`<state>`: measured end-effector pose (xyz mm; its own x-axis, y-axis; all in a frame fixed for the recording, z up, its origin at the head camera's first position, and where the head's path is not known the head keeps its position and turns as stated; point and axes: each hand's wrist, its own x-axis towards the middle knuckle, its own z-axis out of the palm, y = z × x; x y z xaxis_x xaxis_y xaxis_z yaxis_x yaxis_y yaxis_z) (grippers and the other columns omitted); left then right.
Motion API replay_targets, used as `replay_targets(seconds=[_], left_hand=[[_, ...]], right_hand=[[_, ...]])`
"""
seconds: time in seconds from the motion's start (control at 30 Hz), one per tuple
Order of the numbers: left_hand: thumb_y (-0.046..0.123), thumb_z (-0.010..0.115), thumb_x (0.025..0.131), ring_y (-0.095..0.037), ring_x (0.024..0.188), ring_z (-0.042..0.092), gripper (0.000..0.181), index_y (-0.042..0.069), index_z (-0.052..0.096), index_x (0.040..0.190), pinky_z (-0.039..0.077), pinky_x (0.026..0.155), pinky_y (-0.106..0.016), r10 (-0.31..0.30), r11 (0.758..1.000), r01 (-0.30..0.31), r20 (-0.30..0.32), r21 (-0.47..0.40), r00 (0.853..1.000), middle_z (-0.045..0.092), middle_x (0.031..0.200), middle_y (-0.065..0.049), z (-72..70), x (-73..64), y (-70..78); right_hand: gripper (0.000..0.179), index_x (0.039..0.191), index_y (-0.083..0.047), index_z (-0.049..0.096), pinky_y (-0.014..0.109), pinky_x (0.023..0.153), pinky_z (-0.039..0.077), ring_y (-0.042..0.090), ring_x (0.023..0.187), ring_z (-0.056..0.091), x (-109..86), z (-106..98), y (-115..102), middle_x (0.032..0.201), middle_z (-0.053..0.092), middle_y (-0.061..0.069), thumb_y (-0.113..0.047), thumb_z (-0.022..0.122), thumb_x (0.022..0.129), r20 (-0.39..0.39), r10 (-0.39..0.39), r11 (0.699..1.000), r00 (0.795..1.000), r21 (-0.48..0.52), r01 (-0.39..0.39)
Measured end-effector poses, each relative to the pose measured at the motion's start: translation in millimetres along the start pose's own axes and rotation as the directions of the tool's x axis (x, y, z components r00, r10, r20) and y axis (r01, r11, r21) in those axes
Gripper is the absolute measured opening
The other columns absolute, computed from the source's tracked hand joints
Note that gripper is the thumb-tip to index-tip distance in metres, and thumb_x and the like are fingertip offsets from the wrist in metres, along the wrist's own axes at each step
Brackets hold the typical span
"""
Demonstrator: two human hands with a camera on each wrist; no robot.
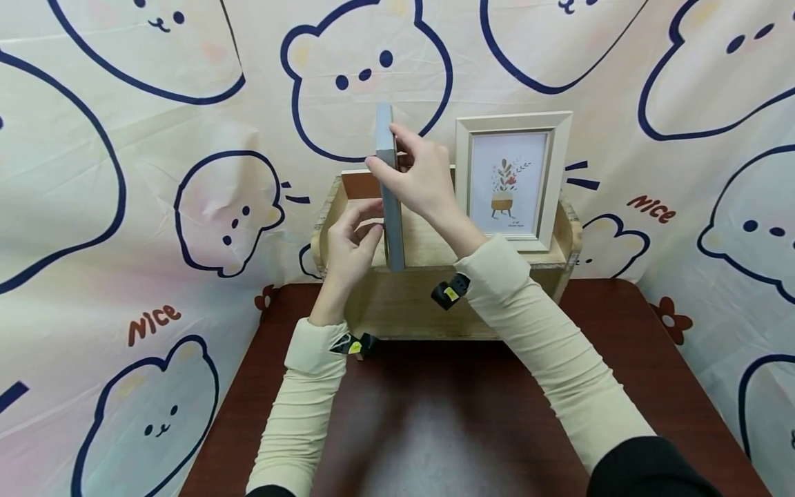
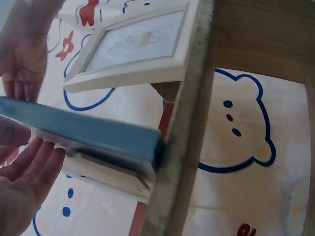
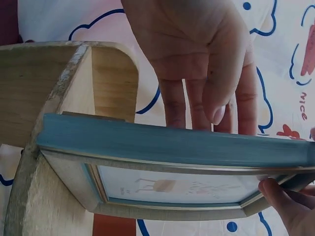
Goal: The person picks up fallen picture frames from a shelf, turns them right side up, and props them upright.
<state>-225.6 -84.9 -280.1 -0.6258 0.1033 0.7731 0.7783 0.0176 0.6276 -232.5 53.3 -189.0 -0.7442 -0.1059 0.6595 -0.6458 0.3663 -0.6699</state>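
Observation:
A blue picture frame stands upright, edge-on to me, at the front edge of a wooden shelf unit. My right hand grips its upper part, thumb at the near edge and fingers on the right side. To its left is my left hand, fingertips close against the back. The right wrist view shows the framed print on the right-facing side, with the left hand's fingers partly hidden behind the frame. A backing stand shows beneath the blue edge in the left wrist view.
A cream picture frame with a potted-plant print stands on the shelf's right part. The shelf has raised side panels and sits on a dark red-brown table. Behind and beside it hangs a cartoon-bear cloth.

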Motion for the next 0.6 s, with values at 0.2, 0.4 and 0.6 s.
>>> replay_targets(seconds=[0.2, 0.4, 0.6], left_hand=[[-0.011, 0.059, 0.078, -0.033, 0.086, 0.06, 0.027, -0.012, 0.058, 0.105, 0.053, 0.069, -0.04, -0.009, 0.972, 0.01, -0.006, 0.236, 1.0, 0.06, 0.095, -0.025, -3.9, -4.4, -8.1], [-0.01, 0.059, 0.077, -0.028, 0.075, 0.061, 0.024, -0.01, 0.06, 0.101, 0.053, 0.061, -0.036, 0.002, 0.916, -0.027, 0.063, 0.4, 0.998, 0.061, 0.083, -0.02, -5.2, -4.3, -10.6], [-0.007, 0.058, 0.076, -0.027, 0.066, 0.06, 0.022, -0.01, 0.061, 0.097, 0.053, 0.056, -0.038, -0.025, 0.876, -0.018, 0.083, 0.481, 0.996, 0.061, 0.074, -0.017, -5.4, -2.5, -11.7]], right_hand=[[0.044, 0.12, 0.001, 0.056, 0.02, 0.073, 0.05, 0.015, 0.086, 0.066, 0.1, 4, 4, 0.094, 0.068, 0.01, -0.019, 0.064, 0.081, -0.033, -0.084, 0.995, 0.996, -0.048, 0.082], [0.044, 0.12, 0.001, 0.056, 0.019, 0.071, 0.05, 0.015, 0.084, 0.066, -1.2, 4, 3, 0.09, 0.068, 0.01, -0.019, 0.063, 0.082, -0.028, -0.098, 0.994, 0.995, -0.052, 0.096], [0.046, 0.122, 0.002, 0.054, 0.019, 0.071, 0.05, 0.015, 0.084, 0.066, -2.5, 4, 3, 0.093, 0.068, 0.011, -0.018, 0.062, 0.082, -0.036, -0.102, 0.993, 0.994, -0.057, 0.1]])
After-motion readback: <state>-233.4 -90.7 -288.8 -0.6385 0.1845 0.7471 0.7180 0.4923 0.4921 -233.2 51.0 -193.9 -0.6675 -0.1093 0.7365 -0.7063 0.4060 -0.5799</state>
